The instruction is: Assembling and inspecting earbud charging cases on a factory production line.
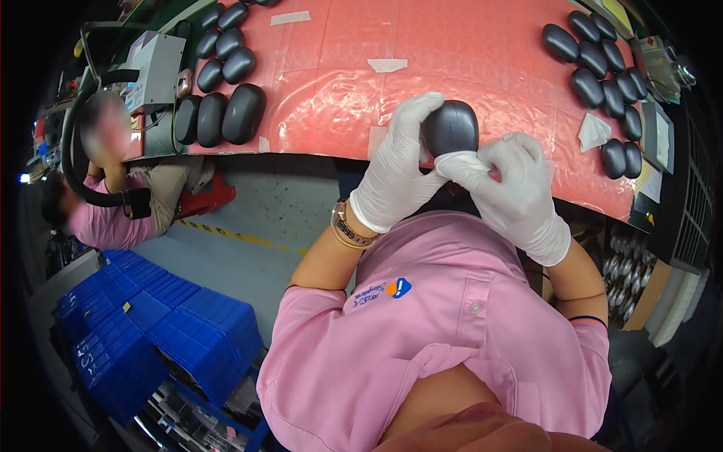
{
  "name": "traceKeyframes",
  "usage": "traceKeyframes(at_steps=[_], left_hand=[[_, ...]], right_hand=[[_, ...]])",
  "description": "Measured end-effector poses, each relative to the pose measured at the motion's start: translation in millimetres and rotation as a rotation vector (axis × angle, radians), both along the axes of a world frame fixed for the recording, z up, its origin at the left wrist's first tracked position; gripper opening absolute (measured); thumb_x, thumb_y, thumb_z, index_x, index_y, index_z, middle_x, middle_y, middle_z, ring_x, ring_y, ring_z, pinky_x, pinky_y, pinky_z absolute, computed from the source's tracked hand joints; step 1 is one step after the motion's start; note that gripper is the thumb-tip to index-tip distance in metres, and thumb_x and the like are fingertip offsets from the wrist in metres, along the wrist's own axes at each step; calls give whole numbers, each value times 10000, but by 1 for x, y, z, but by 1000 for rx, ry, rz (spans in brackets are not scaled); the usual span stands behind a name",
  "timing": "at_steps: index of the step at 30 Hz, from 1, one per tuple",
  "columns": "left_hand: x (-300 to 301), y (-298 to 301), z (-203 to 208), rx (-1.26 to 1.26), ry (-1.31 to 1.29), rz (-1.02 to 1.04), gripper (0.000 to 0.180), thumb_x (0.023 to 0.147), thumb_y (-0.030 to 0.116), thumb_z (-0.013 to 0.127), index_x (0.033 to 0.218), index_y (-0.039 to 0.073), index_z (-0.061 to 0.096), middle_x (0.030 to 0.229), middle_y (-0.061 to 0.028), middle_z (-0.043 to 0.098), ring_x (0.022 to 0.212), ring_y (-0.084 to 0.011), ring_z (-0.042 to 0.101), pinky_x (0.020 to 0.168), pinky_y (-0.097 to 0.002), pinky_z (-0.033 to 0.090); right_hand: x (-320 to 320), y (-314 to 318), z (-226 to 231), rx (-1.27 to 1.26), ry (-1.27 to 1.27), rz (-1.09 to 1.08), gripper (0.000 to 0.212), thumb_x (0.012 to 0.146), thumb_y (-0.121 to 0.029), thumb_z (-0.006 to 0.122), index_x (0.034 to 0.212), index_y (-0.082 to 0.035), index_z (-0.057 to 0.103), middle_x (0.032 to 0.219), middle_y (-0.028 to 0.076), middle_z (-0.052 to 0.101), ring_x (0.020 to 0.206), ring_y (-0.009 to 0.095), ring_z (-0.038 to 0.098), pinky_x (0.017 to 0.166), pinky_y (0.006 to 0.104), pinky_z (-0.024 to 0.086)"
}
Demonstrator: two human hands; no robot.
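Observation:
Over the near edge of the red-covered table, a glossy dark grey rounded case stands upright in my gloved left hand. The left thumb and fingers close round its left side. My gloved right hand meets the case at its lower right, its fingers curled and pinched together. White material covers the case's bottom edge there; whether it is glove or a thin cloth I cannot tell. Both gloves are white. Similar dark cases lie grouped at the table's left, and more cases at its right.
A crumpled white wipe lies beside the right-hand cases. Tape strips mark the red table cover. A grey box-shaped device stands at the far left, near another seated person. Blue bins are stacked at lower left.

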State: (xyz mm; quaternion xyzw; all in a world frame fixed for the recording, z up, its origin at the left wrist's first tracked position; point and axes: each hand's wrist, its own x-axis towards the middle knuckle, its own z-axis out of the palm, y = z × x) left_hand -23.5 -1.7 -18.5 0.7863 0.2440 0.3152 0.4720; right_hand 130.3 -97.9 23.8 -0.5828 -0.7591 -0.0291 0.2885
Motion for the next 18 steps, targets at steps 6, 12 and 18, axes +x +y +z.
traceKeyframes(at_steps=[6,12,18], left_hand=[[-7,5,2,255,96,111,775,662,65,793,1267,17,312,1123,-173,541,916,-333,603,745,-367,506],[-7,4,-4,225,-34,23,757,682,84,792,1282,28,334,1114,-175,548,913,-319,611,739,-353,501],[-4,-5,20,-38,85,-13,745,702,115,804,1284,27,347,1214,-168,520,920,-176,615,702,-266,513]], right_hand=[[12,26,-6,28,54,21,419,646,-7,643,1021,-191,686,741,29,485,658,217,515,718,338,406],[23,32,7,-149,218,-245,429,791,-33,629,1209,-123,597,906,58,587,637,149,508,614,271,436],[9,15,1,-659,1242,-178,379,860,-137,642,1227,-80,563,948,-3,581,678,36,489,628,198,431]])
